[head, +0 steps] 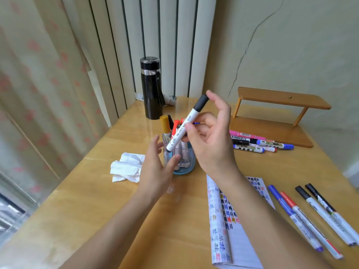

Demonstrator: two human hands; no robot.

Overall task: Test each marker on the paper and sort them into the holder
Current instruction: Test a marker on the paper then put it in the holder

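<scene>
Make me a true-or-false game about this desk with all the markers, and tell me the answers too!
1. The right hand holds a black-capped marker above the holder. True.
2. The left hand grips a red marker. False: it is open and holds nothing.
3. The holder is empty. False: several markers stand in it, including a yellow-capped marker.
4. Four markers lie on the table to the right of the paper. True.
5. The black bottle lies on its side. False: it stands upright.
</scene>
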